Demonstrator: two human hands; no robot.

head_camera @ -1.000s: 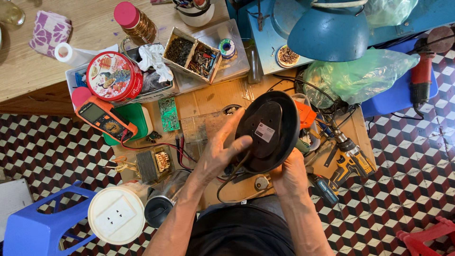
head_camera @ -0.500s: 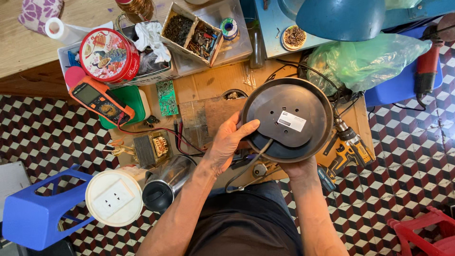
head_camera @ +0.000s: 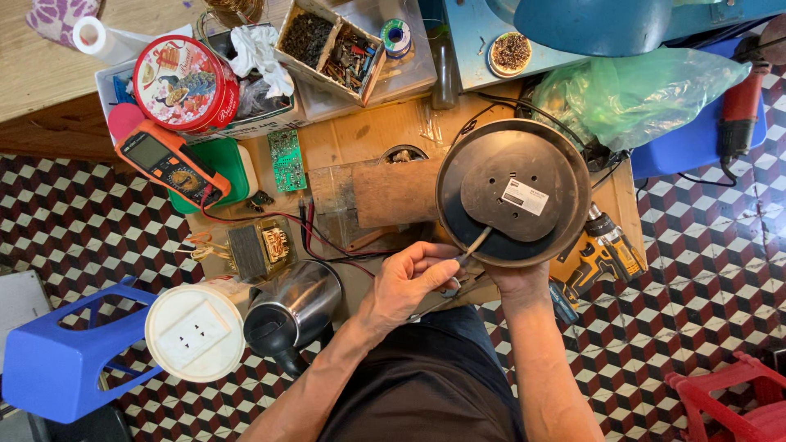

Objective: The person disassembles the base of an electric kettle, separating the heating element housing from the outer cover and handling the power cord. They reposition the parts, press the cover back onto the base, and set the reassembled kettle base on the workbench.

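Observation:
A round dark kettle base [head_camera: 513,193] is held up with its underside facing me, a white label near its middle. My right hand [head_camera: 514,280] grips its near rim from below. My left hand [head_camera: 408,281] pinches the pale power cord [head_camera: 474,245] that leaves the base at its lower left. A steel kettle [head_camera: 293,309] lies on its side just left of my left hand.
A small wooden workbench [head_camera: 385,131] carries an orange multimeter [head_camera: 164,164], a red round tin [head_camera: 184,82], a green circuit board [head_camera: 287,159], a transformer [head_camera: 260,249] and a parts tray [head_camera: 332,47]. A yellow drill [head_camera: 602,250] lies right. Blue stool [head_camera: 57,352] at left.
The base has been tilted flatter toward me and shifted right. My left hand has slid down off its face to the cord at the rim.

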